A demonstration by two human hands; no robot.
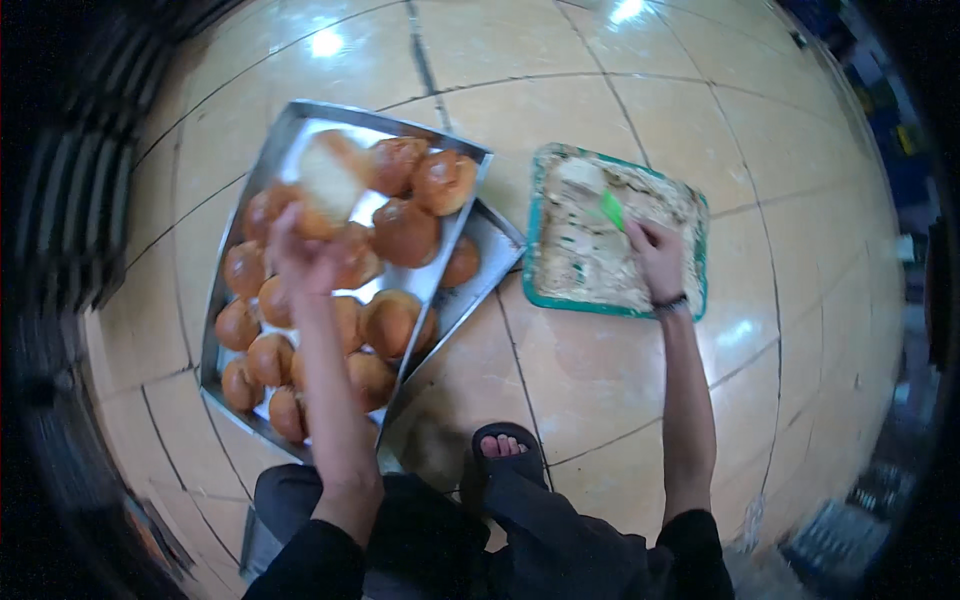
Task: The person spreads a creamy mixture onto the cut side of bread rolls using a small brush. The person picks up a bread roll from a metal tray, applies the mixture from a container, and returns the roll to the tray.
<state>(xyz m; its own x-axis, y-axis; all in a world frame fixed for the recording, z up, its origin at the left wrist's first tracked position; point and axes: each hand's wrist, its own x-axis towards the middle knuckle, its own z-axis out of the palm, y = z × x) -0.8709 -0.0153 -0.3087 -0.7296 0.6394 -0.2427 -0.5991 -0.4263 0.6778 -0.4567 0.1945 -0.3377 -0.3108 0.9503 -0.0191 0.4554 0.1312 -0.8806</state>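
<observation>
My left hand (303, 258), blurred by motion, grips a split bun (332, 182) with its pale cut side showing. It is over a metal baking tray (388, 124) that holds several round, glossy brown buns (405, 232). To the right, my right hand (658, 260) is closed round a bright green spatula (611, 209). The spatula's tip is at the pale cream (610, 262), which is spread unevenly in a shallow green rectangular tray (585, 304). My fingers hide the spatula's handle end.
A second metal tray (496, 245) lies partly beneath the first, with a bun (461, 262) in it. Both sit on a tan tiled floor (600, 400). My sandalled foot (505, 448) is close below the trays. Dark racks (75, 200) stand at the left edge.
</observation>
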